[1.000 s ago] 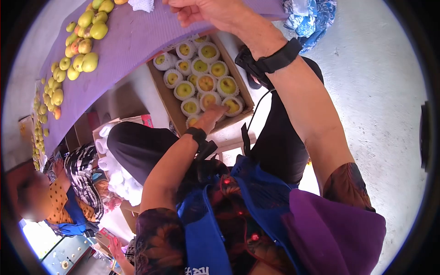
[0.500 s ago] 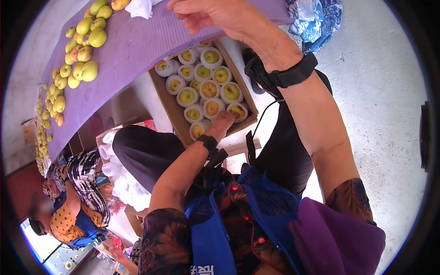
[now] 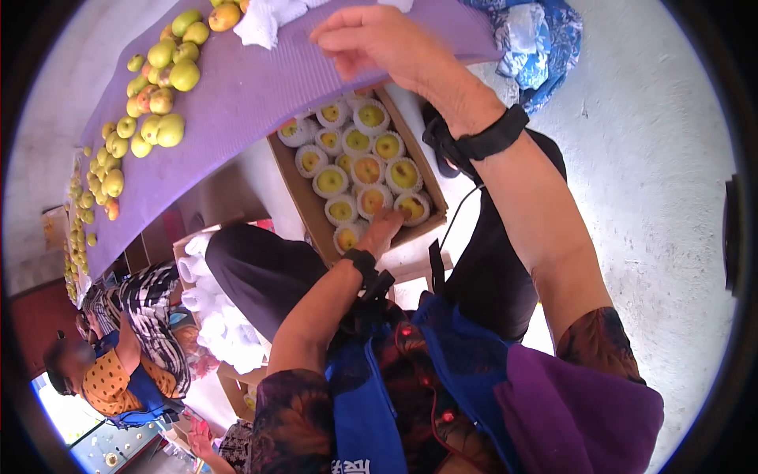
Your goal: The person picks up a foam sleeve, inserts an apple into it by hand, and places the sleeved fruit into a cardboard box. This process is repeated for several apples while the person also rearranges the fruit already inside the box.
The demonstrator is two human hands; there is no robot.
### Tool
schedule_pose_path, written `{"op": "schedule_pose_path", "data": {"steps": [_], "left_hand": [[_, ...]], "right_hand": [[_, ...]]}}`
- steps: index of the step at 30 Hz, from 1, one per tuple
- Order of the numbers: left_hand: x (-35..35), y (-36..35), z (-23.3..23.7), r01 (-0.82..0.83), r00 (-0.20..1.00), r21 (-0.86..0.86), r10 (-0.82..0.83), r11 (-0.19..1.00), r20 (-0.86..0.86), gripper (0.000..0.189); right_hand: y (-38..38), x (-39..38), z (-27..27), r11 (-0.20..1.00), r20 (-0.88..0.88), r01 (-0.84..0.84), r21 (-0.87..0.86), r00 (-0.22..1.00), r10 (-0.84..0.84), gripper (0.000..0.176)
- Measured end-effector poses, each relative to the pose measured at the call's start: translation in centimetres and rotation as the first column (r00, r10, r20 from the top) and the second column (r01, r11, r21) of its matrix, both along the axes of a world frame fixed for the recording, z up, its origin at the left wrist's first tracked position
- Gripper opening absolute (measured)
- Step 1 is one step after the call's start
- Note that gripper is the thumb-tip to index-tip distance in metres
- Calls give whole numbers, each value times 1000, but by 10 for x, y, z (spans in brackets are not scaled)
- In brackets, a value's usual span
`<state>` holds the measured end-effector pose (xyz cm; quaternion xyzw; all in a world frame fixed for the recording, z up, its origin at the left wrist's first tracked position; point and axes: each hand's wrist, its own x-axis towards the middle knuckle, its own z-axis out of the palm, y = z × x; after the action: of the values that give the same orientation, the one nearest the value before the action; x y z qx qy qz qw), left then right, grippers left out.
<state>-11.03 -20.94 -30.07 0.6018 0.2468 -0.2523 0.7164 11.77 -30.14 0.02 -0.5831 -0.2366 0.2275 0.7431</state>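
My left hand point(image 3: 383, 230) reaches down into the near end of an open cardboard box point(image 3: 309, 213). Its fingertips are among the apples there, beside a yellow-red apple point(image 3: 373, 201) and another apple point(image 3: 413, 208); they are partly hidden, so any grip does not show. The box holds several apples in white foam net sleeves, set side by side. My right hand point(image 3: 377, 41) hangs over the edge of the purple-covered table point(image 3: 229, 103). Its fingers are apart and loosely bent, with nothing visible in them.
Loose green-yellow apples point(image 3: 162, 99) lie along the table, near white foam nets point(image 3: 259, 24). More foam nets point(image 3: 225, 324) fill a box by my left knee. A person in an orange spotted top point(image 3: 118, 379) sits at left. Blue patterned cloth point(image 3: 545, 47) lies at upper right.
The view has shifted slightly, so the table, apples and box appear lower and further right. My left hand stays at the same end of the box; my right hand remains above the table edge.
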Motion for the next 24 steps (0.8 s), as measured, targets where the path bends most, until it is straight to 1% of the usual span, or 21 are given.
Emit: {"op": "schedule_pose_path", "data": {"steps": [1, 2, 3, 4, 5, 6, 7, 8, 9, 10, 11, 12, 14, 15, 16, 18, 20, 21, 22, 23, 24], "left_hand": [[2, 3, 2, 2, 1000, -49, -3, 999, -31, 23], [-7, 14, 9, 12, 987, -302, 36, 953, 154, 19], [-8, 6, 17, -3, 906, -157, 70, 988, 418, 17], [-3, -2, 26, -60, 755, -22, 59, 998, 653, 16], [5, 0, 45, -76, 933, 4, 70, 997, 353, 15], [12, 0, 66, -87, 996, 31, 87, 996, 6, 14], [16, 5, 81, -23, 999, 3, 23, 1000, -47, 18], [20, 6, 103, -23, 999, 9, 23, 1000, -33, 18], [23, 5, 126, -46, 996, -30, 43, 998, -76, 21], [25, 6, 138, -71, 991, -68, 62, 995, -121, 25], [28, 10, 136, -76, 989, -39, 70, 996, -132, 28], [31, 15, 137, -77, 990, -33, 73, 996, -118, 28], [37, 29, 141, -59, 995, -114, 67, 992, 75, 31], [43, 30, 175, -43, 983, -75, 56, 996, 177, 27], [51, 36, 190, -47, 981, -68, 59, 997, 185, 27], [68, 53, 214, -6, 940, 77, -21, 997, 341, 23], [89, 80, 248, -14, 907, 215, -78, 976, 414, 22], [99, 92, 261, -103, 885, 209, -7, 972, 466, 23], [109, 104, 272, -188, 854, 198, 60, 962, 516, 24], [122, 115, 278, -297, 825, 248, 117, 922, 553, 29], [135, 125, 283, -403, 788, 291, 167, 868, 592, 35]], "right_hand": [[0, -2, 3, 998, 61, 36, -52, 998, -33, 19], [1, -3, 5, 999, 87, 38, -39, 996, -35, 19], [2, -3, 3, 996, 105, 51, -80, 994, -42, 19], [3, -3, 3, 991, 125, 64, -120, 991, -49, 19], [5, -4, 4, 992, 149, 67, -107, 988, -51, 19], [6, -6, 3, 990, 152, 47, -133, 988, -27, 19], [6, -8, 3, 987, 151, 27, -161, 989, -3, 19], [7, -9, 3, 988, 165, 29, -154, 986, -4, 19], [8, -11, 4, 981, 181, 9, -192, 983, 26, 19], [8, -12, 4, 973, 197, -10, -230, 979, 57, 19], [9, -14, 5, 969, 190, -29, -245, 979, 77, 18], [9, -15, 5, 971, 204, -27, -238, 976, 77, 18], [10, -17, 5, 958, 236, -55, -282, 964, 125, 18], [10, -17, 6, 960, 248, -55, -276, 961, 126, 18], [11, -18, 6, 959, 237, -51, -278, 964, 120, 17], [13, -15, 2, 960, 231, -55, -276, 965, 121, 16], [14, -11, -4, 984, 160, -63, -169, 983, 91, 16], [14, -10, -1, 984, 166, -65, -166, 982, 93, 16], [14, -11, 1, 977, 190, -38, -212, 979, 80, 15], [13, -12, 4, 966, 213, -9, -257, 975, 65, 15], [14, -13, 4, 968, 219, -6, -253, 974, 64, 15]]}}
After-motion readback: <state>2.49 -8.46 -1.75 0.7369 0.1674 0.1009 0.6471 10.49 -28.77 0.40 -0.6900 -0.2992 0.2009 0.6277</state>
